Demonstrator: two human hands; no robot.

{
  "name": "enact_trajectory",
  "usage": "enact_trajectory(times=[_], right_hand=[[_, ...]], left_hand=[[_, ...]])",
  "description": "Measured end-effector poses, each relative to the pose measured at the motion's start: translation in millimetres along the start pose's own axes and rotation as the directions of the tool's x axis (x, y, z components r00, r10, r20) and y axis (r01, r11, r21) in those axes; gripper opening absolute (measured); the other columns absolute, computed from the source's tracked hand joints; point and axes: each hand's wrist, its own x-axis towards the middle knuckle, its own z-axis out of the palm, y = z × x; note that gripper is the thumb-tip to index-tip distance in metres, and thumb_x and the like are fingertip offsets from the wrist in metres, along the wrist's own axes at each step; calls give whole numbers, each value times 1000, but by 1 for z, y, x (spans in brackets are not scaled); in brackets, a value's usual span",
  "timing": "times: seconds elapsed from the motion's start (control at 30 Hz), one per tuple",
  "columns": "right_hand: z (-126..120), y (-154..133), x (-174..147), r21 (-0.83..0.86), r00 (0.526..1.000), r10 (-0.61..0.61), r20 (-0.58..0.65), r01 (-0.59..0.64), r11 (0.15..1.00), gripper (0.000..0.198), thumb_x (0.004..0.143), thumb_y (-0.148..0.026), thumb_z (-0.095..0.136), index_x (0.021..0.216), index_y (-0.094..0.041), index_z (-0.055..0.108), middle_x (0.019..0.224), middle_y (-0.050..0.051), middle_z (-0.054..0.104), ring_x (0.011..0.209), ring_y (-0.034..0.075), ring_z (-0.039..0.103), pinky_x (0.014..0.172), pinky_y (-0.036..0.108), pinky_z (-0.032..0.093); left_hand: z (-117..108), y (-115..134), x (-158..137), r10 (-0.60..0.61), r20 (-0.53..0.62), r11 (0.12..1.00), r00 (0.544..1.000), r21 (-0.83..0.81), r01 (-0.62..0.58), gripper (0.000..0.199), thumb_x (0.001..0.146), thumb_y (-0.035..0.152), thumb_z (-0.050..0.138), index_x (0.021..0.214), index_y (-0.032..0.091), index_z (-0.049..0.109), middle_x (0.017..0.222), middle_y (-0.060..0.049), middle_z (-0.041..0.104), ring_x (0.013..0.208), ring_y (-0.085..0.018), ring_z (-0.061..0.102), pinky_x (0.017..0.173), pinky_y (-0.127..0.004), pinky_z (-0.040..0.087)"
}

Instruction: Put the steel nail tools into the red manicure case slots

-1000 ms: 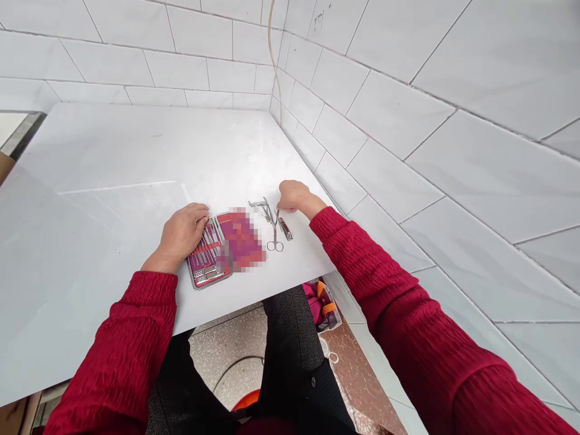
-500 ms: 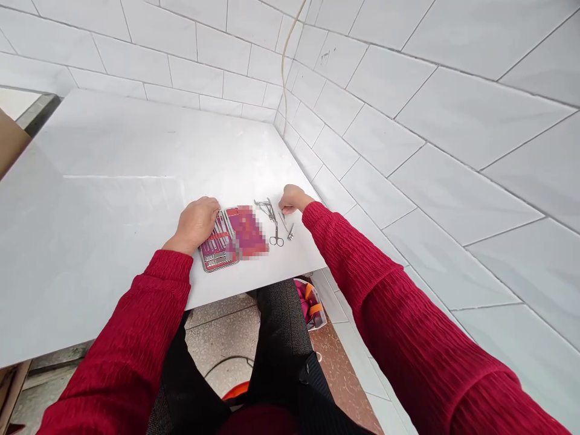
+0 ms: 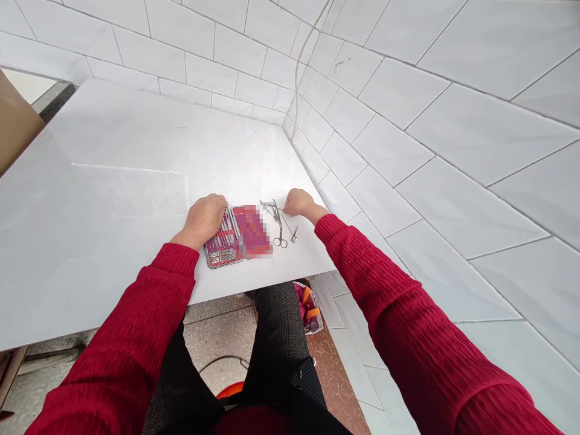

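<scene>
An open manicure set case (image 3: 225, 263) lies on the white table, its left half holding several slim metal tools and nail clippers in red-and-purple lining. Its right half is blurred by pixels. My left hand (image 3: 206, 219) is closed over the case's upper left edge, fingertips partly hidden. Just right of the case lie small scissors (image 3: 280, 241), a plier-like nipper (image 3: 272, 207) and a nail clipper (image 3: 294, 234). Beside these, my right hand (image 3: 299, 202) is closed in a pinch at the table top. A thin metal bit shows by its fingertips, too small to name.
White tiled walls (image 3: 385, 115) meet at a corner behind and to the right of the table (image 3: 122, 241). A cable (image 3: 297, 78) hangs in that corner. Below the table's front edge stands a plastic container (image 3: 312, 314) with pink and orange things.
The camera view has shifted slightly, so the case and tools appear farther right. My right hand has moved a little away from the scissors; my left hand stays on the case.
</scene>
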Motion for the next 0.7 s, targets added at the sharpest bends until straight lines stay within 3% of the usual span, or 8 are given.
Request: enact_trajectory(times=[0.13, 0.27, 0.53, 0.7], right_hand=[[-2, -2, -5, -241, 992, -87, 92, 107, 965, 18, 78, -4, 67, 87, -15, 76, 88, 15, 77, 86, 28, 71, 76, 35, 51], [-5, -1, -11, -364, 972, -194, 130, 229, 903, 24, 85, -6, 58, 94, -14, 78, 101, 18, 77, 93, 29, 71, 76, 35, 47], [-4, 2, -18, -503, 933, -290, 212, 358, 787, 29, 95, -17, 50, 110, -8, 73, 105, 20, 76, 96, 30, 70, 73, 34, 42], [1, 9, -17, -487, 929, -320, 184, 369, 792, 27, 94, -17, 50, 110, -9, 71, 102, 19, 76, 92, 27, 69, 71, 33, 38]], left_hand=[[0, 0, 0, 5, -7, 1000, 1000, -7, -5, 34, 96, 15, 37, 89, 20, 70, 100, -11, 70, 98, -28, 66, 78, -37, 50], [-1, 0, 0, 20, -20, 999, 1000, -36, -21, 33, 95, 14, 38, 89, 20, 71, 102, -11, 71, 101, -28, 65, 80, -38, 51], [-2, 1, 0, 26, -13, 999, 1000, -20, -26, 34, 95, 14, 37, 92, 20, 71, 106, -9, 72, 103, -29, 66, 78, -39, 52], [1, 0, 0, 28, -30, 999, 999, -27, -29, 34, 96, 15, 38, 94, 20, 71, 109, -8, 73, 105, -29, 67, 78, -39, 52]])
